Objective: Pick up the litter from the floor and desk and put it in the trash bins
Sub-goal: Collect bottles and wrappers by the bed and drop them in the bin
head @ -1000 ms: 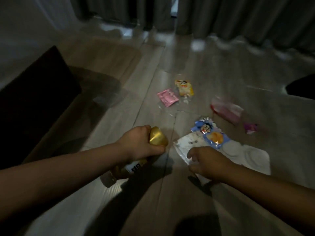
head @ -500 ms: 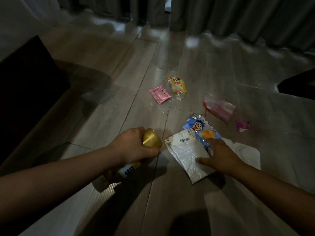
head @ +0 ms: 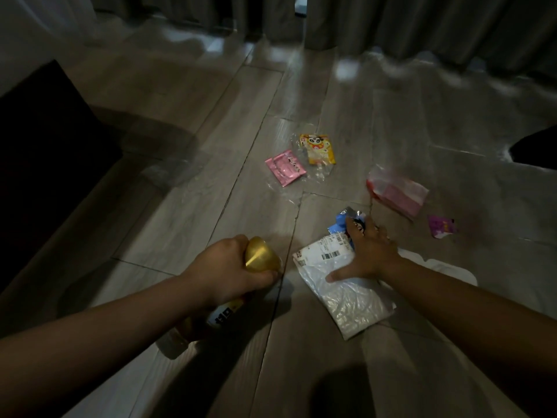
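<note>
I note the left hand (head: 229,267) gripping a bottle (head: 211,321) just below its gold cap (head: 260,254). The bottle is tilted, with its base toward the near left.

The right hand (head: 370,254) lies flat with straight, spread fingers. Its thumb rests on a white plastic bag (head: 346,297) on the floor (head: 180,191), and its fingertips rest on a blue snack wrapper (head: 340,226) at the bag's far edge.

Farther off, a pink wrapper (head: 285,167) and a yellow wrapper (head: 318,148) lie just beside each other. To the right I see a red-and-pink pack (head: 398,191), with a small purple wrapper (head: 441,226) near it.

Dark furniture (head: 45,161) stands at the left. Curtains (head: 422,25) hang along the far side.
</note>
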Demonstrator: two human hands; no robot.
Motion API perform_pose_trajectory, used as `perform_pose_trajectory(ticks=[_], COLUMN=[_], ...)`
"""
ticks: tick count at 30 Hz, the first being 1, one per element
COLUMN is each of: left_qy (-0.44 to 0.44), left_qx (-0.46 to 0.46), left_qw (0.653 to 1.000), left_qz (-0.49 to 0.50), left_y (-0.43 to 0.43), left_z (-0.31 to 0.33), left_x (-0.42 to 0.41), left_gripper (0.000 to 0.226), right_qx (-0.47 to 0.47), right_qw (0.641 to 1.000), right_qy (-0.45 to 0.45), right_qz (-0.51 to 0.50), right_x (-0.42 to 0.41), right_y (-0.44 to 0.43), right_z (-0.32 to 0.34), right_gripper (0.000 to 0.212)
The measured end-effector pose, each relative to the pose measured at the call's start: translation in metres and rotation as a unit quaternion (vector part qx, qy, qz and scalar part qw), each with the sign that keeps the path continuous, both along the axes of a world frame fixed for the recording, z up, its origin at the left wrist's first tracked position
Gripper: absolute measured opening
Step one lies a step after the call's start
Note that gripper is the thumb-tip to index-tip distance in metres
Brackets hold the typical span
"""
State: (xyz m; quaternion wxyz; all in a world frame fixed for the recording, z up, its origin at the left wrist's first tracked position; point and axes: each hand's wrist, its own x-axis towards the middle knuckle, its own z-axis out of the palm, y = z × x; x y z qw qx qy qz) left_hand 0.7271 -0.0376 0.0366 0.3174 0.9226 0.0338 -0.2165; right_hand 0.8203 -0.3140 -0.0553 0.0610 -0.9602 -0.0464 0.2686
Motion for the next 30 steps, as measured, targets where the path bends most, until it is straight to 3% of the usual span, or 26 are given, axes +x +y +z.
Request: perform_pose_trajectory(ticks=[11,20,25,30], left_qy=[0.015,0.011,0.021,0.028], left_qx=[0.002,0.006,0.008,0.012], left_qw=[1.0,1.0,1.0,0.999], left_qz=[0.01,0.017,0.022,0.025], left_y=[-0.003,0.004,0.015,0.02], left_z=[-0.002,-0.014,-0.019,-0.021], left_x=[0.004,0.006,0.008,0.01], left_gripper=[0.061,0.053,0.05,0.055], right_qx=[-0.023,0.02,0.036,0.095], right_qw=[1.0,0.995,0.999,0.989], right_qy=[0.0,0.089,0.023,-0.099], right_qz=[0.016,-0.039,-0.034,-0.049], right_x=[-0.002,0.001,-0.016,-0.042], right_y=[0.003,0.02,0.032,0.048], right_z=[-0.017,-0.012,-0.017,-0.015], right_gripper=[0.14,0.161,0.146,0.128])
